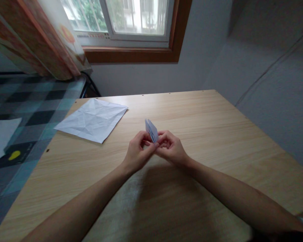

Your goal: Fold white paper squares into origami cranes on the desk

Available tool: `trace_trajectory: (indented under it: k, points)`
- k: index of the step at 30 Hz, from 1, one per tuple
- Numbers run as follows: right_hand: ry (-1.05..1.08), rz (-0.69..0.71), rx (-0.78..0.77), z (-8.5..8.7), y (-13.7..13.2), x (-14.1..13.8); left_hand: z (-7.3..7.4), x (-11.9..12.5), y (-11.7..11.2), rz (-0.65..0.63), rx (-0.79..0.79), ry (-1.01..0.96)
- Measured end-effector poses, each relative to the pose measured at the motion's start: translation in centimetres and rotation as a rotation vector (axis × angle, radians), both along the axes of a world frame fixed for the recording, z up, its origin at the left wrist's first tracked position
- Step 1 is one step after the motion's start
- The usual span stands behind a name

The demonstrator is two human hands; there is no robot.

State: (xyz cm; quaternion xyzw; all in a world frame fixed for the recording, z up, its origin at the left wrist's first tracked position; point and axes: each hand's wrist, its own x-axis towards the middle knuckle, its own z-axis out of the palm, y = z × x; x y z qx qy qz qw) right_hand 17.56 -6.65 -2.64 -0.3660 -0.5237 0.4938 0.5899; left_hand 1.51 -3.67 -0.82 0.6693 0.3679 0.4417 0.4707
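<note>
A small folded piece of white paper (pixel 152 130) stands tilted between my hands, its layers slightly parted at the top. My left hand (pixel 140 149) pinches its lower left side, the thumb pressed near the bottom edge. From the other side, my right hand (pixel 172 147) grips the lower right of the same folded paper with fingers curled. The paper's lower part is partly hidden by my fingers. Farther off to the left, a larger creased sheet of white paper (pixel 93 120) lies spread flat on the wooden table (pixel 204 124).
Left of the table is a surface with a checkered cloth (pixel 37 117), bearing a white sheet (pixel 5 137) and a dark item with a yellow mark (pixel 14 155). A curtain (pixel 45 37) hangs by the window (pixel 138 16). A cable (pixel 270 69) runs along the right wall.
</note>
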Motion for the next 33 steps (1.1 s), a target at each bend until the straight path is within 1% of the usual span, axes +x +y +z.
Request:
trace_trajectory:
  k: [3, 6, 12, 18, 25, 29, 33]
  points:
    - [0.023, 0.014, -0.029, 0.1, 0.0, 0.0, -0.2, -0.1, 0.2, -0.036, 0.006, 0.010]
    - [0.057, 0.017, -0.094, 0.2, 0.1, 0.1, -0.2, -0.1, 0.3, -0.063, -0.002, -0.023]
    - [0.074, 0.001, -0.156, 0.5, 0.2, 0.2, 0.0, -0.2, 0.3, -0.040, -0.021, -0.037]
    - [0.039, -0.038, -0.134, 0.8, 0.4, 0.5, 0.8, 0.1, 0.0, 0.025, -0.072, -0.076]
    - [0.080, -0.032, -0.134, 0.5, 0.5, 0.4, 0.2, 0.5, 0.3, 0.078, -0.122, -0.237]
    - [0.060, -0.033, -0.100, 0.5, 0.4, 0.4, 0.1, 0.5, 0.4, 0.060, -0.104, -0.231]
    - [0.084, -0.044, -0.091, 0.4, 0.4, 0.3, 0.2, 0.5, 0.5, 0.050, -0.087, -0.236]
